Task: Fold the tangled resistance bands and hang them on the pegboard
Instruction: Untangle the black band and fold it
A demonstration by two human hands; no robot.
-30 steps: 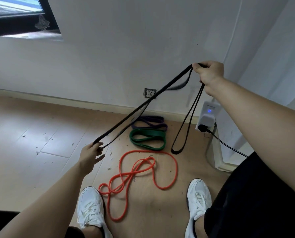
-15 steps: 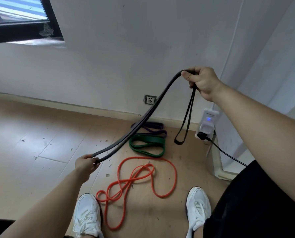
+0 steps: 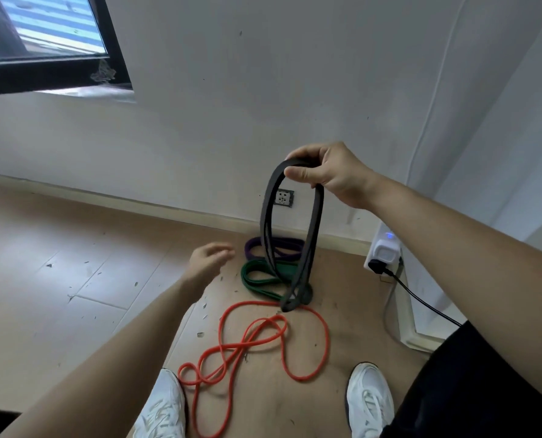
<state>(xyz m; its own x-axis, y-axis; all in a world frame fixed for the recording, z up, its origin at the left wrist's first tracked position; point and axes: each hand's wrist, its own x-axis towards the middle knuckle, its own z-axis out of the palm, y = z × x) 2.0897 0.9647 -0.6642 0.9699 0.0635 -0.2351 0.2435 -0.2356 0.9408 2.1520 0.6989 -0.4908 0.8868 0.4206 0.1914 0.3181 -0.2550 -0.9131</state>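
My right hand (image 3: 328, 172) pinches the top of a black resistance band (image 3: 268, 216), which hangs doubled in a long loop with its lower end near the floor. Below and to the left, my left hand (image 3: 208, 260) is blurred, fingers loose, holding nothing. On the wooden floor lie a tangled orange band (image 3: 253, 339), a folded green band (image 3: 257, 278) and a purple band (image 3: 255, 248) against the wall. No pegboard is in view.
A wall socket (image 3: 283, 197) sits behind the hanging loop. A white plug adapter (image 3: 386, 252) with a black cable (image 3: 421, 301) stands at the right by a white corner. My two white shoes (image 3: 369, 403) flank the orange band. A dark window frame (image 3: 111, 45) is at upper left.
My left hand has let go of the black band's far end and pulled away. The band now hangs down in a doubled loop from my right hand, which has dropped lower.
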